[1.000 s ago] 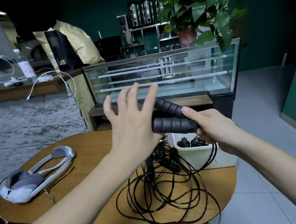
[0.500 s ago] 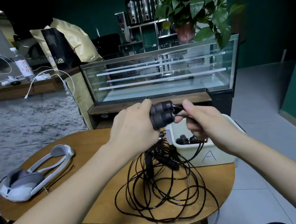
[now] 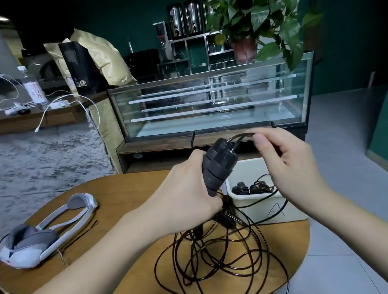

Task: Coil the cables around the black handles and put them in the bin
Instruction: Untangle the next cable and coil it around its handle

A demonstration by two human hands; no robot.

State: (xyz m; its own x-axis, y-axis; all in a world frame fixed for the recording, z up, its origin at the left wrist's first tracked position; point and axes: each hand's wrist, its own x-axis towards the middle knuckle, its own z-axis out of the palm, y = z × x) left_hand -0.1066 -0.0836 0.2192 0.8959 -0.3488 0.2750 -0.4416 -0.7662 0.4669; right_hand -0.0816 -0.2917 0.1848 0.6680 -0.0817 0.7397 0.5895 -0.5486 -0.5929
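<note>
Hands met above the round wooden table in the head view, the only view given. The left hand gripped the black handles, two ribbed grips held side by side and tilted with their top ends leaning toward the right; the fingers curled round their lower part. The right hand pinched a loop of black cable that rose from the handles' top ends, thumb and forefinger closed on it just right of the handles. From the bottom of the handles the cable dropped into a loose tangle of cables that lay on the table's near right part and spilled past its near edge. The white bin, marked with a letter A on its near wall, stood at the table's right edge, directly behind the tangle and below the right hand; inside it lay what looked like already coiled black cable bundles. A white and grey headset rested near the table's left edge, well apart from the cables. Beyond the table stood a glass display case with a potted plant on top.
</note>
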